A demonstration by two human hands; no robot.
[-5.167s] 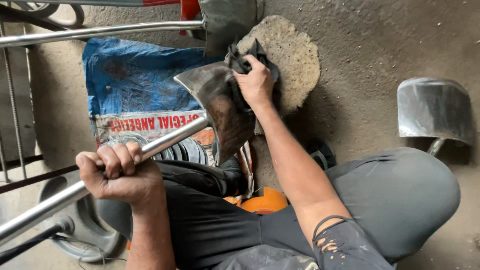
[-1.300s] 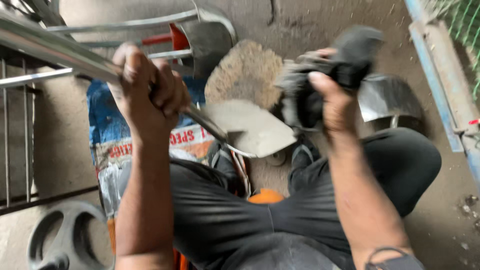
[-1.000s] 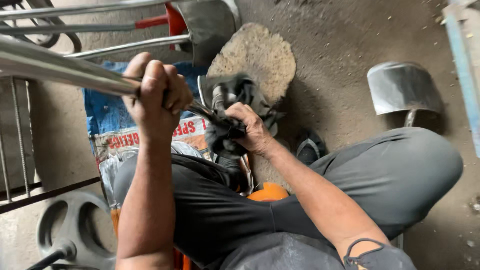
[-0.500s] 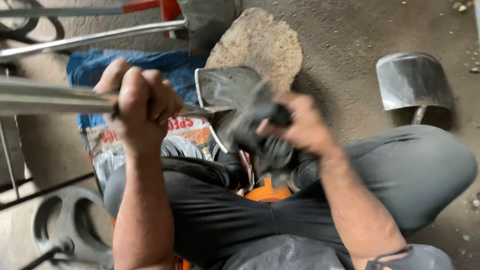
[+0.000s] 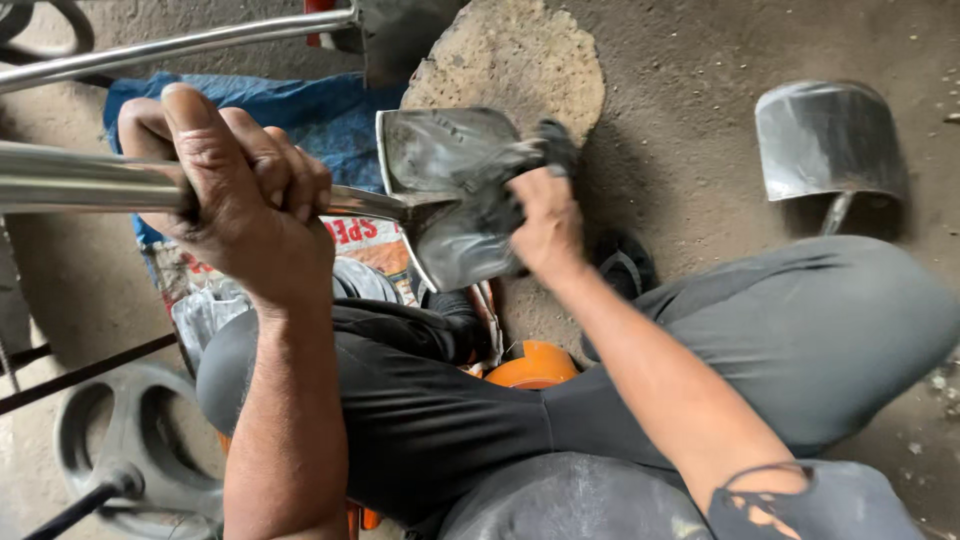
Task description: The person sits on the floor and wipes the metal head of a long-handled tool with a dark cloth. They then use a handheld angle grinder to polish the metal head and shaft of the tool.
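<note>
**Both hands busy on the shovel: one holds the handle, one wipes the blade**

Gripping is firm on the left side: the left hand (image 5: 240,205) is clenched around the shiny metal handle (image 5: 80,180) of the shovel, with the fingers wrapped over the top of the tube. This handle runs from the left edge of the scene toward the middle, where it meets the shovel blade (image 5: 450,190). So the blade lies just to the right of this grip, a little farther from the person.

On the blade, the right hand (image 5: 545,220) presses a dark cloth (image 5: 510,185) against the metal; the fingers are closed on the cloth, though the hand is blurred. I judge the wiping to be in the middle: the far left part of the blade looks grey and fairly clean, while the near part under the cloth cannot be seen.

Below the blade lies a printed blue sack (image 5: 290,130) on the ground, and beyond it a round flat stone (image 5: 520,60). Far right, well apart from both hands, a second shovel blade (image 5: 825,140) rests on the concrete floor (image 5: 700,120).
</note>
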